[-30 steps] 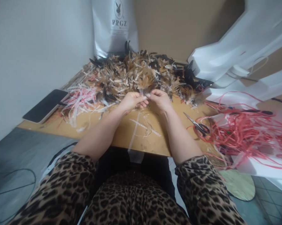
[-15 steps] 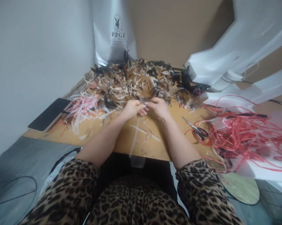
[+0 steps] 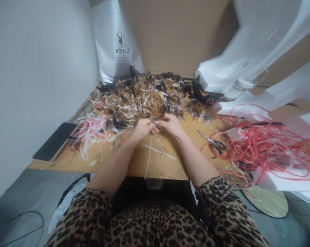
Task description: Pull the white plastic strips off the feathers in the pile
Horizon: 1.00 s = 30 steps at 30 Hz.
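Both hands meet over the table at the near edge of a heap of feathers (image 3: pixel 134 96). A bunch of brown feathers (image 3: pixel 155 109) fans upward from between the fingers. My left hand (image 3: pixel 143 128) is closed, pinching the base of the bunch with thumb and fingers. My right hand (image 3: pixel 171 125) pinches the same base from the other side, its thumb close to the left one. The exact grip point is small and partly hidden by the fingers. Below the hands, clear plastic strips (image 3: pixel 158 151) lie crossed on the table.
A phone (image 3: pixel 55 141) lies at the table's left edge, beside pink and white strips (image 3: pixel 90 130). On the right are scissors (image 3: pixel 211 141) and tangled red strings (image 3: pixel 268 147). A silver bag (image 3: pixel 118 44) stands behind the feathers; white sheets (image 3: pixel 221 68) hang at right.
The camera view has shifted, so the table and hands sit slightly lower and further left in the picture. Both hands keep their pinch on the feather bunch.
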### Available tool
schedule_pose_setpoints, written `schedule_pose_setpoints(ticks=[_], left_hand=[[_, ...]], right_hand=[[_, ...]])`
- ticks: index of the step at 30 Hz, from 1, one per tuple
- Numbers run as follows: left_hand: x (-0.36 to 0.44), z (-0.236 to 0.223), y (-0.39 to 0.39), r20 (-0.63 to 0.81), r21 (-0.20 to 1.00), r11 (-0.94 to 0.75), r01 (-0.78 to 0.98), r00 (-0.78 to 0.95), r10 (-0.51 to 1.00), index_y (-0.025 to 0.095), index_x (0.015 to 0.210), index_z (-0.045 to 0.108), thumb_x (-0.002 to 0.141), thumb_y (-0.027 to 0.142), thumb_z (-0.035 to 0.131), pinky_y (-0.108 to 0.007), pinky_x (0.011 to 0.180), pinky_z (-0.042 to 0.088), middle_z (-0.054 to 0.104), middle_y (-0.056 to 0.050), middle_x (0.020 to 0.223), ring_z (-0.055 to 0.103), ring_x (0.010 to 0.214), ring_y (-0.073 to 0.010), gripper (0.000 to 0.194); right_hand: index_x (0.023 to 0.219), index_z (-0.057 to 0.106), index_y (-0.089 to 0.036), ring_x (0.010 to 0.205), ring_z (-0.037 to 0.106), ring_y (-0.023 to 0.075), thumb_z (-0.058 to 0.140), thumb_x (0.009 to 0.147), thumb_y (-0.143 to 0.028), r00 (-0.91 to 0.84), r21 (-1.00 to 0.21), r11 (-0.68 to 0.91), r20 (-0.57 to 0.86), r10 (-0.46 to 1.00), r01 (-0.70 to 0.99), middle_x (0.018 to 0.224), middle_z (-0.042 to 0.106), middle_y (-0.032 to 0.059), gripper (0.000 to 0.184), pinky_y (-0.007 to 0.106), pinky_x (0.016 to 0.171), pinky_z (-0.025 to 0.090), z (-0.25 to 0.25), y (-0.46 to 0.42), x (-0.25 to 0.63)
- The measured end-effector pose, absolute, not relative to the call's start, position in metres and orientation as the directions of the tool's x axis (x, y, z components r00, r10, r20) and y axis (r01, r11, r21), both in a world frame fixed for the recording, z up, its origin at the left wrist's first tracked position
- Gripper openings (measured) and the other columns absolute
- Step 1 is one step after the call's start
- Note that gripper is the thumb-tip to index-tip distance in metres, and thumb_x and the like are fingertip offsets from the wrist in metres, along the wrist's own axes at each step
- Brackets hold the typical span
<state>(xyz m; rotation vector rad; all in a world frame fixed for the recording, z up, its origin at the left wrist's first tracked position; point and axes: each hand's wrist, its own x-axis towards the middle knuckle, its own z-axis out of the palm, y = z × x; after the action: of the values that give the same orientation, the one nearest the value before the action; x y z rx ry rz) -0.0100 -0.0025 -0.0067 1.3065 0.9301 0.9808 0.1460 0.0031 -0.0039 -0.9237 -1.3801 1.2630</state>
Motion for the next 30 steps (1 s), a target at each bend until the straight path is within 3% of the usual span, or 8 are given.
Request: schedule_pose_setpoints(ticks=[4, 8, 16, 22, 30], left_hand=[[-0.008, -0.007, -0.003, -0.015, 0.999, 0.024, -0.030, 0.286, 0.958, 0.012, 0.066, 0.066, 0.075, 0.027, 0.070, -0.021, 0.052, 0.049, 0.070, -0.007, 0.060, 0.060, 0.046, -0.0100, 0.018], [-0.007, -0.012, -0.002, -0.005, 0.998, 0.020, -0.051, 0.284, 0.959, 0.011, 0.071, 0.067, 0.075, 0.022, 0.067, -0.022, 0.052, 0.050, 0.071, -0.007, 0.062, 0.061, 0.048, -0.0107, 0.011], [-0.004, -0.010, -0.004, 0.010, 0.994, 0.018, -0.109, 0.247, 0.969, 0.011, 0.078, 0.070, 0.072, 0.024, 0.068, -0.023, 0.058, 0.053, 0.072, -0.005, 0.065, 0.065, 0.055, -0.0116, 0.014], [-0.003, -0.004, -0.009, 0.010, 0.995, 0.014, -0.097, 0.248, 0.969, 0.012, 0.071, 0.070, 0.074, 0.026, 0.070, -0.023, 0.058, 0.052, 0.070, -0.005, 0.063, 0.063, 0.054, -0.0105, 0.015], [-0.004, -0.001, -0.009, 0.023, 0.998, -0.012, -0.055, 0.217, 0.976, 0.012, 0.064, 0.067, 0.076, 0.016, 0.065, -0.020, 0.052, 0.046, 0.065, 0.000, 0.055, 0.057, 0.047, -0.0079, 0.013]], right_hand=[[0.069, 0.071, -0.016, 0.063, 0.051, 0.0104, 0.082, 0.060, -0.039, -0.153, -0.981, 0.182, 0.190, 0.970, -0.069, 0.071, 0.063, -0.0006, 0.026, 0.026, 0.062, 0.041, -0.004, 0.002, 0.143], [0.059, 0.066, -0.016, 0.058, 0.046, 0.0093, 0.083, 0.056, -0.041, -0.111, -0.984, 0.162, 0.170, 0.979, -0.075, 0.062, 0.058, -0.0022, 0.031, 0.026, 0.058, 0.039, -0.009, 0.004, 0.142], [0.058, 0.063, -0.017, 0.057, 0.048, 0.0102, 0.086, 0.050, -0.044, -0.032, -0.984, 0.098, 0.104, 0.994, -0.151, 0.058, 0.058, -0.0029, 0.036, 0.025, 0.056, 0.039, -0.009, 0.005, 0.139], [0.054, 0.057, -0.017, 0.046, 0.044, 0.0080, 0.087, 0.049, -0.040, -0.071, -0.957, 0.007, 0.029, 0.997, -0.289, 0.050, 0.055, -0.0046, 0.038, 0.024, 0.048, 0.034, -0.009, 0.002, 0.135], [0.056, 0.056, -0.017, 0.047, 0.049, 0.0087, 0.086, 0.054, -0.039, -0.126, -0.935, 0.041, 0.091, 0.988, -0.351, 0.051, 0.056, -0.0040, 0.037, 0.025, 0.050, 0.038, -0.017, 0.005, 0.132]])
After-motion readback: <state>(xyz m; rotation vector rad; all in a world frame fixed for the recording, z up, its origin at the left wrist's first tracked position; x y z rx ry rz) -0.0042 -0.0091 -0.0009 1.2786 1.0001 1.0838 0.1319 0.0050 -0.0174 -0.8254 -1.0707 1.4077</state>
